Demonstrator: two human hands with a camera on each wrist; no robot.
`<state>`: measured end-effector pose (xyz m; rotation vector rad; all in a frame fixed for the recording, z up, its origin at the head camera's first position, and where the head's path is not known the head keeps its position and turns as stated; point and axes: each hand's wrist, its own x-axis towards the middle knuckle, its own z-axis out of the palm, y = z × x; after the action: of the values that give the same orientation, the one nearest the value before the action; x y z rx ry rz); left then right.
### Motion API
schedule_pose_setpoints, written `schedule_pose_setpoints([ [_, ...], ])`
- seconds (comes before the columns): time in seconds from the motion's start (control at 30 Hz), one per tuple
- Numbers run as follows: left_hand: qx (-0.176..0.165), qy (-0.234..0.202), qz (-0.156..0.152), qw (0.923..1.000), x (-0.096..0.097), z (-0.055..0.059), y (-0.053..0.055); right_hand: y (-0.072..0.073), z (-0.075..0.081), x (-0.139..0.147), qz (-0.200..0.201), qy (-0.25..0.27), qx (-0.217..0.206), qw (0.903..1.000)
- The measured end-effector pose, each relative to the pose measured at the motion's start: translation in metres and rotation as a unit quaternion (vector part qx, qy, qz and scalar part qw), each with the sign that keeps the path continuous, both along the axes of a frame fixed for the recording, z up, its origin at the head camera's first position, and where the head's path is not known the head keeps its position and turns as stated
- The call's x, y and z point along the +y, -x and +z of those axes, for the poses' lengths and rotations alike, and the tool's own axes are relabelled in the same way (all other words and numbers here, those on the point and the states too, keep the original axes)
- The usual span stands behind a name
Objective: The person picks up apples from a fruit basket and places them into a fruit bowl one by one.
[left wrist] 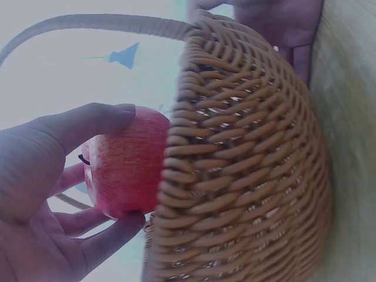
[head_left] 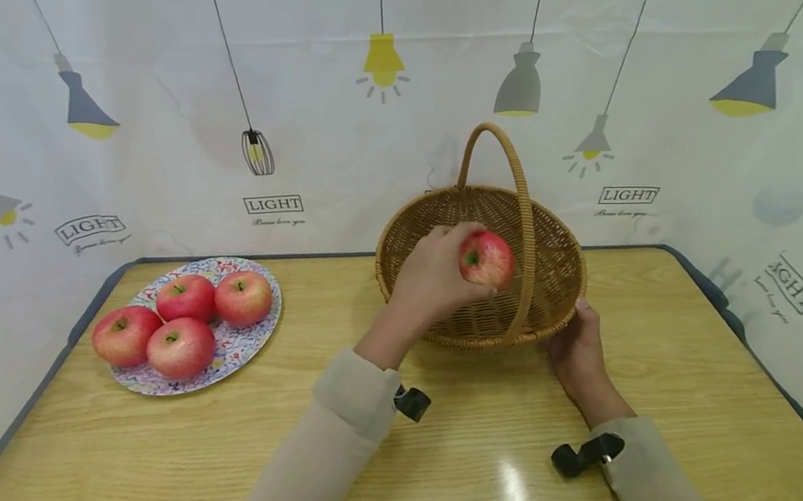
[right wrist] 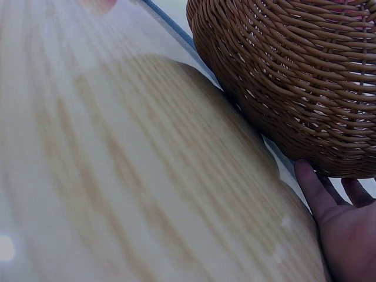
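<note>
In the head view my left hand [head_left: 433,276] holds a red apple [head_left: 487,261] over the mouth of a brown wicker basket [head_left: 399,226]. The left wrist view shows the thumb on one side of the apple [left wrist: 126,164] and fingers on the other, with the basket wall [left wrist: 241,158] hiding its far part. At the basket's lower right, my right hand [head_left: 576,350] touches the outside of the woven wall. Its thumb and fingers are spread against the underside of the basket [right wrist: 294,88] in the right wrist view; part of the fingers is hidden.
On the left, a patterned plate [head_left: 251,350] bears several red apples [head_left: 182,348]. The basket's tall arched handle [head_left: 521,190] rises just right of the held apple. Behind the wooden table [head_left: 365,480] hangs a white sheet [head_left: 332,128] printed with lamps.
</note>
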<state>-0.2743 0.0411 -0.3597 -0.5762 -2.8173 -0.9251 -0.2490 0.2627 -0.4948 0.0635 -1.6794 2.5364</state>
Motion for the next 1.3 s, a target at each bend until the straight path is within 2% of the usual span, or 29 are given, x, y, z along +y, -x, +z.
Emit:
schedule_pose_setpoints([
  [0.3,0.023,-0.008,-0.004,0.9997,-0.015,0.009,-0.015,0.000,0.002,0.001,-0.014,-0.010,-0.003,0.9998],
  [0.5,0.049,-0.034,-0.004,0.9982,-0.029,0.007,-0.024,0.001,0.003,0.000,-0.007,-0.021,0.002,0.9998],
  [0.7,0.071,-0.036,0.011,0.9967,-0.042,0.007,-0.036,0.001,0.004,-0.002,-0.006,-0.010,0.012,0.9999],
  [1.03,0.084,-0.062,0.016,0.9944,-0.068,0.001,-0.058,-0.001,0.003,-0.001,-0.011,-0.002,0.005,0.9999],
  [1.3,0.091,-0.060,0.031,0.9936,-0.089,-0.003,-0.065,-0.001,0.001,0.000,-0.011,-0.019,0.013,0.9997],
])
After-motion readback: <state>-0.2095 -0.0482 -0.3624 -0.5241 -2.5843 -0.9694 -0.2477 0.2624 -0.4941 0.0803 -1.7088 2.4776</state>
